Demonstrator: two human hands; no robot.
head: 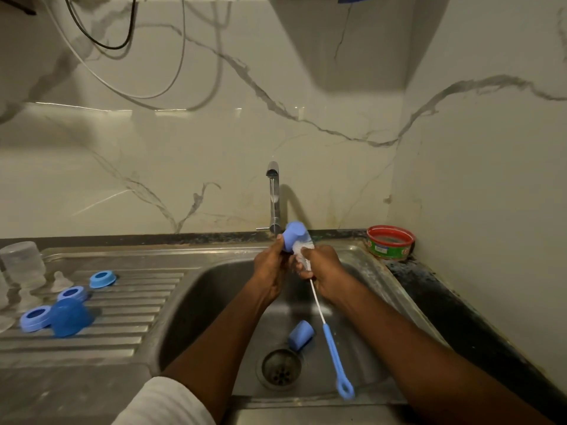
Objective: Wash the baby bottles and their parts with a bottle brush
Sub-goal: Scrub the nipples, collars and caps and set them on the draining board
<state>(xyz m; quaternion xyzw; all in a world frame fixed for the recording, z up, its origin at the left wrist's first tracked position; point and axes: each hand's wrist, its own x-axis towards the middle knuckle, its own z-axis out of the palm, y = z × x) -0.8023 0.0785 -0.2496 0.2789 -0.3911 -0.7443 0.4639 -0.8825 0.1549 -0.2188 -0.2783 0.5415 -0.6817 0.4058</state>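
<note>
A blue bottle cap [293,236] was gripped by the left hand [271,266] over the sink [196,289]. The bottle brush [329,332] was gripped at its bristle end by the right hand [325,276].

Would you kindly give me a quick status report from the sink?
Left hand grips blue plastic cap; right hand holds blue-handled bottle brush, bristles at the cap. Second blue cap in steel sink basin by the drain. Nothing in the way.

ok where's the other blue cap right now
In the head view, the spare blue cap lies on its side in the sink, just above-right of the drain, beside the brush handle.
</note>
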